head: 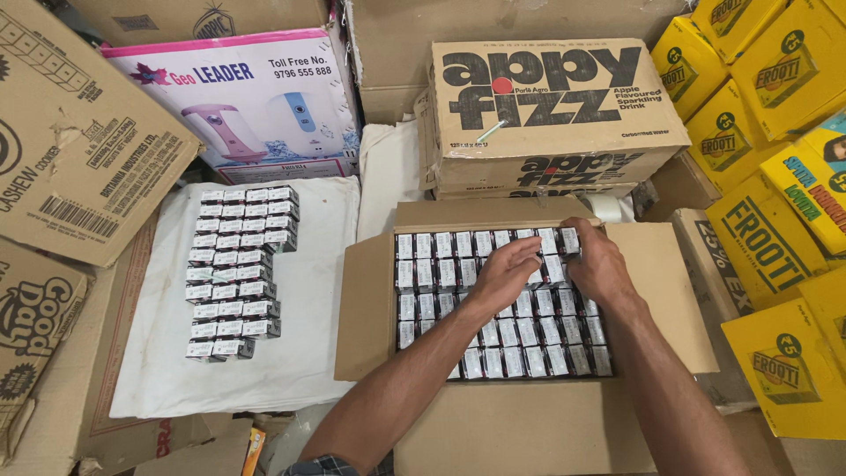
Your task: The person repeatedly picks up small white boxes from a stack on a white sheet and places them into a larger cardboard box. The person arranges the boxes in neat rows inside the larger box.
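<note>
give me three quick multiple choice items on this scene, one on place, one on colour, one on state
1. Where are both hands?
A. on the white sheet
B. in the open carton of small packs
C. on the yellow cartons

2. What colour are the cartons at the right?
A. yellow
B. green
C. black

3. The open carton is:
A. empty
B. taped shut
C. nearly full

Answers:
B, the left hand and right hand rest on packs in the open carton.
A, the yellow cartons show it.
C, small packs fill it in rows.

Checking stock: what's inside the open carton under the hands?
The open carton holds tight rows of small white-and-black boxes. The left hand and right hand cover some; lower layers are hidden.
</note>
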